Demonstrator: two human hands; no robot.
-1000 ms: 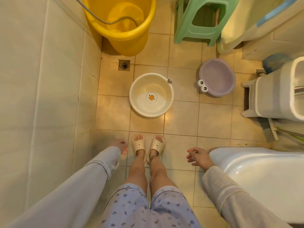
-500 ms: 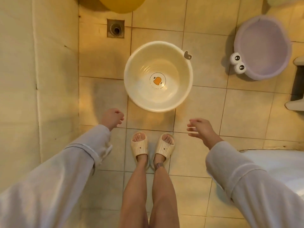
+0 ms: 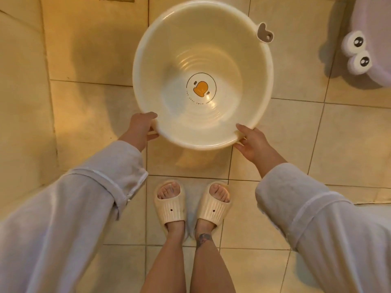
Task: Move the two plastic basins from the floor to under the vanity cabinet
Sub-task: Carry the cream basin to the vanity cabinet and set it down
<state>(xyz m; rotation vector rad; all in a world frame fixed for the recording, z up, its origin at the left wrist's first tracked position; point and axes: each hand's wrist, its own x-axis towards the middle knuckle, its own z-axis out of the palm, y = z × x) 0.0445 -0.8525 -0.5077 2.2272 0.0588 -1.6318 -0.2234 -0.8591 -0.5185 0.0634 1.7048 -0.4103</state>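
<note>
Fingers of our left hand [image 3: 141,126] and right hand [image 3: 251,142] clasp the cream basin [image 3: 203,75] at its near rim — it stretches ahead of them; the purple basin [image 3: 368,49] sits on the floor, off beyond our right fingers.

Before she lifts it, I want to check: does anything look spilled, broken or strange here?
Nothing stands out. The cream round plastic basin looks empty and whole, both hands at its near rim. The purple plastic basin sits apart.
</note>
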